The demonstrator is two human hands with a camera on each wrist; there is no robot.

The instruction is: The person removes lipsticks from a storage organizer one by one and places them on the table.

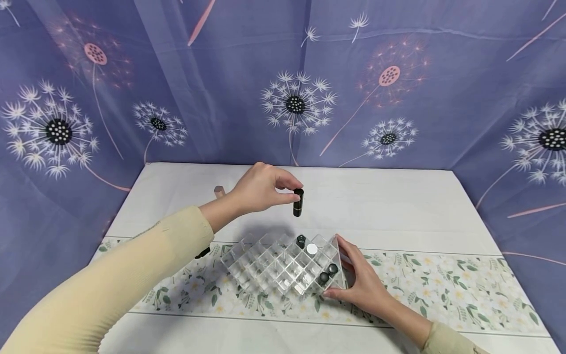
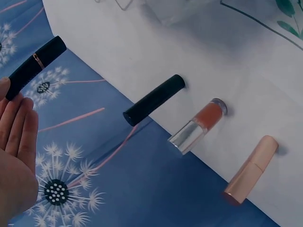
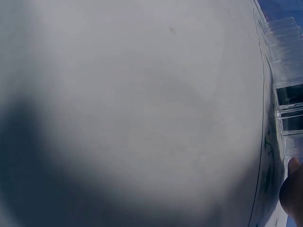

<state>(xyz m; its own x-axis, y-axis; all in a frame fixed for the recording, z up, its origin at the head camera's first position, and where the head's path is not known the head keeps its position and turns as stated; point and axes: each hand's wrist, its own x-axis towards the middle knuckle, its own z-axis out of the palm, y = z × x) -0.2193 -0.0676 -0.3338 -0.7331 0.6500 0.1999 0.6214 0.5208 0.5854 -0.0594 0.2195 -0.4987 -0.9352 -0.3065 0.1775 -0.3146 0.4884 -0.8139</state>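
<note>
My left hand (image 1: 263, 189) pinches a black lipstick tube (image 1: 298, 209) by its upper end, between thumb and fingers. The tube hangs nearly upright, above and behind a clear lipstick organizer (image 1: 265, 268). In the left wrist view, a thin gold band shows round the lipstick. At the organizer's right end, my right hand (image 1: 364, 278) grips it, thumb on the near side and fingers on the far side. Several tubes stand in its right-hand compartments: two black-topped ones (image 1: 333, 268), a white-topped one (image 1: 312, 249) and a dark one (image 1: 301, 241). The left compartments look unfilled.
Past the left forearm, a rose-gold lipstick (image 2: 251, 170), an orange tube with a silvery part (image 2: 199, 125) and a black tube (image 2: 154, 100) stand on the white table (image 1: 389, 206). A floral strip (image 1: 446, 287) crosses the table. Patterned purple cloth (image 1: 230, 88) surrounds it.
</note>
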